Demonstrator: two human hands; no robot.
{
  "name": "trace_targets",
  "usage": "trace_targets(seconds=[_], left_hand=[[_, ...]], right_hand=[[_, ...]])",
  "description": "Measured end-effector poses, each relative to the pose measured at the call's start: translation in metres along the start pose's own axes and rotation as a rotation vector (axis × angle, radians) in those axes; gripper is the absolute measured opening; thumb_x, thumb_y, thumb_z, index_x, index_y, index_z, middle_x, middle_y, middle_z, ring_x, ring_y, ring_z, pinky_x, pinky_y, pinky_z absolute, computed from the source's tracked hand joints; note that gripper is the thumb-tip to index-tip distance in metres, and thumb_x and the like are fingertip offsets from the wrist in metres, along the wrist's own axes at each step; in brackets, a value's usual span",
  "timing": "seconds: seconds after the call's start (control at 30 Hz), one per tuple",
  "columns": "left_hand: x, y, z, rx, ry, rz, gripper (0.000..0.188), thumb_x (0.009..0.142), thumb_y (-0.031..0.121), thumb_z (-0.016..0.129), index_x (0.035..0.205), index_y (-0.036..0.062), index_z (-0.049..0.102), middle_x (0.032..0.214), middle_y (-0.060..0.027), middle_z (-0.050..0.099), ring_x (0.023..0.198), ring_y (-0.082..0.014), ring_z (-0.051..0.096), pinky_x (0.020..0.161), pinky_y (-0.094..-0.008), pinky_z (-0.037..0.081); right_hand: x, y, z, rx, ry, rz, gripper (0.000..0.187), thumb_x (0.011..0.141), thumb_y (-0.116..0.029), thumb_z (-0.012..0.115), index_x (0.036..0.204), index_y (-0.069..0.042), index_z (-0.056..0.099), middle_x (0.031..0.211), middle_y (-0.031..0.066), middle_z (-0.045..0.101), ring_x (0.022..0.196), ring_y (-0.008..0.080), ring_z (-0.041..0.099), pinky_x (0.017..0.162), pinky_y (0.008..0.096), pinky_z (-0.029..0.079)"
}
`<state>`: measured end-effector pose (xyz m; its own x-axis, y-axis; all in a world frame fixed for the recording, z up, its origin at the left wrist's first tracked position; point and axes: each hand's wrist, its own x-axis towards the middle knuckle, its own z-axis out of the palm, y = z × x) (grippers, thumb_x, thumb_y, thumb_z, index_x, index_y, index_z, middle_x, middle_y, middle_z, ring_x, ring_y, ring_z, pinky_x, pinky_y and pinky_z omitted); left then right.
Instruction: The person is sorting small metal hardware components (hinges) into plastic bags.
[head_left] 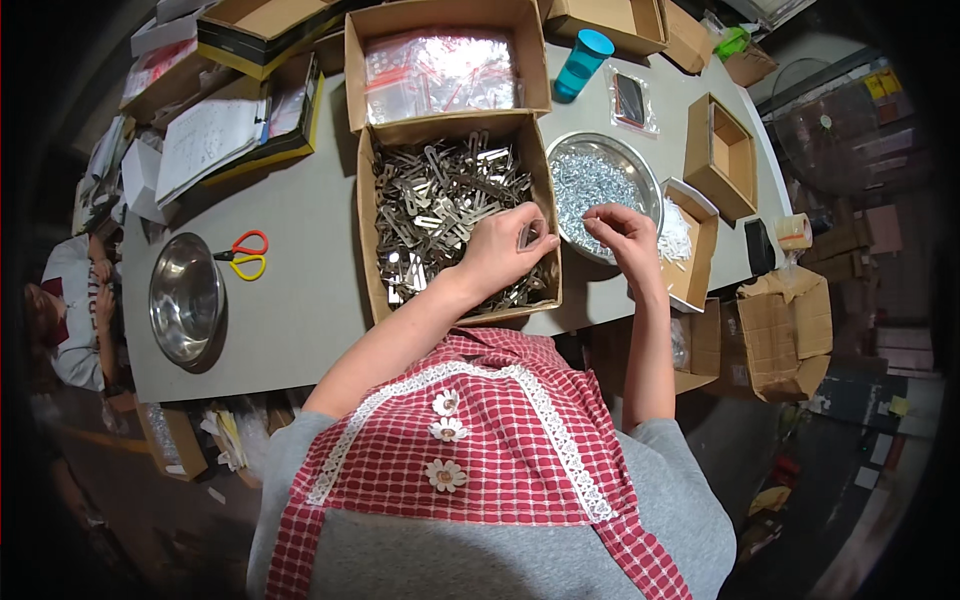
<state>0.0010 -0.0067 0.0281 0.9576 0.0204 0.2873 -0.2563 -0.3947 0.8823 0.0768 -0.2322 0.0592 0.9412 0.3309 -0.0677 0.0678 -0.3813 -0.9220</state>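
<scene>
A cardboard box (367,215) full of loose, flat, slotted metal pieces (435,195) stands in front of me. Over its right side my left hand (500,250) is curled closed, and something small and greyish shows between thumb and fingers, too unclear to name. To the right, a round steel bowl (645,172) holds a heap of small shiny metal parts (590,185), possibly screws. My right hand (630,240) hovers at the bowl's near right rim with thumb and fingertips pinched together. Whatever it pinches, if anything, is too small to make out.
Behind stands another box (355,70) with clear bags. White pieces fill a shallow carton (705,225) on the right. A teal cup (583,65), a bagged dark item (630,100), an empty steel bowl (187,300) and scissors (245,255) lie about. Another person (75,310) sits far left.
</scene>
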Motion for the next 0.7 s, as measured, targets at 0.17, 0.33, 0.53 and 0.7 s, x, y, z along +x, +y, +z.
trace_targets(seconds=[0.17, 0.33, 0.53, 0.7], left_hand=[[-0.001, -0.003, 0.001, -0.005, -0.054, -0.032, 0.025, 0.083, 0.02, 0.078, 0.097, 0.0042, 0.065, 0.083, -0.0143, 0.069, 0.076, -0.032, 0.07, 0.068, -0.0384, 0.053], [-0.001, -0.005, 0.002, -0.053, -0.031, 0.027, 0.027, 0.078, 0.013, 0.075, 0.102, 0.0041, 0.065, 0.088, -0.0154, 0.07, 0.082, -0.0336, 0.071, 0.071, -0.0387, 0.054], [0.002, 0.005, -0.004, -0.099, -0.083, -0.081, 0.026, 0.085, 0.021, 0.08, 0.095, 0.0026, 0.066, 0.083, -0.0102, 0.07, 0.077, -0.0183, 0.067, 0.073, -0.0326, 0.052], [0.002, 0.002, -0.004, -0.115, -0.031, -0.113, 0.027, 0.088, 0.025, 0.08, 0.091, 0.0024, 0.066, 0.082, -0.0077, 0.069, 0.077, -0.0151, 0.065, 0.074, -0.0311, 0.051]], right_hand=[[-0.017, -0.065, 0.02, -0.205, -0.144, -0.445, 0.015, 0.086, -0.008, 0.076, 0.098, 0.0, 0.075, 0.086, 0.0077, 0.07, 0.074, 0.0164, 0.066, 0.066, 0.0296, 0.052], [-0.019, -0.074, 0.032, -0.327, -0.219, -0.533, 0.026, 0.082, -0.002, 0.074, 0.108, -0.002, 0.074, 0.086, 0.011, 0.067, 0.074, 0.0245, 0.067, 0.068, 0.0335, 0.054], [-0.014, -0.054, -0.003, -0.112, 0.117, -0.312, 0.024, 0.089, -0.001, 0.069, 0.112, -0.002, 0.076, 0.094, 0.0083, 0.076, 0.083, 0.012, 0.07, 0.075, 0.0271, 0.055], [0.021, 0.066, -0.108, -0.997, 0.232, 0.316, 0.034, 0.089, -0.028, 0.065, 0.106, 0.0, 0.074, 0.102, 0.0235, 0.075, 0.098, 0.0419, 0.071, 0.085, 0.05, 0.055]])
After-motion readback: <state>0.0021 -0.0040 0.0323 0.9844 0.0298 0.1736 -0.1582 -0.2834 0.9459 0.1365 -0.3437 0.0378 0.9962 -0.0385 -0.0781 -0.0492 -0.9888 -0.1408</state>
